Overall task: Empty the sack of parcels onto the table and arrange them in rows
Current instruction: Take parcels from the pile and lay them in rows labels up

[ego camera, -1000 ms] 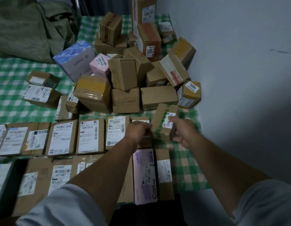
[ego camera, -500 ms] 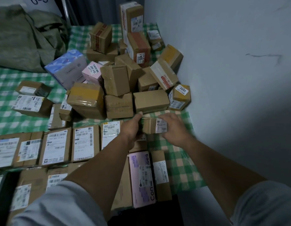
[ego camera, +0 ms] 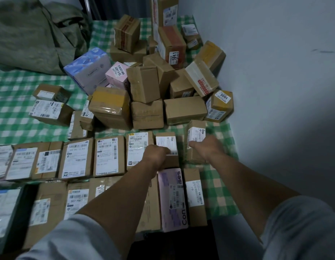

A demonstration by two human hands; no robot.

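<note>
A heap of brown parcels [ego camera: 147,84] lies at the far right of the green-checked table [ego camera: 16,126]. Two rows of label-up parcels run across the near side, a back row [ego camera: 108,156] and a front row [ego camera: 77,197]. My right hand [ego camera: 207,148] grips a small brown parcel [ego camera: 195,135] that stands on the cloth at the right end of the back row. Curled over the near edge of the neighbouring white-labelled parcel [ego camera: 166,143] is my left hand [ego camera: 156,154]. The crumpled green sack [ego camera: 31,34] lies at the far left.
A grey wall [ego camera: 285,81] runs close along the table's right edge. A blue-and-white box [ego camera: 87,70] and a pink box [ego camera: 116,75] sit at the heap's left side. Two loose labelled boxes [ego camera: 48,109] lie left of the heap.
Both hands held the small brown parcel just above the cloth half a second ago. It now rests at the row's right end under my right hand; my left hand has moved onto the neighbouring parcel.
</note>
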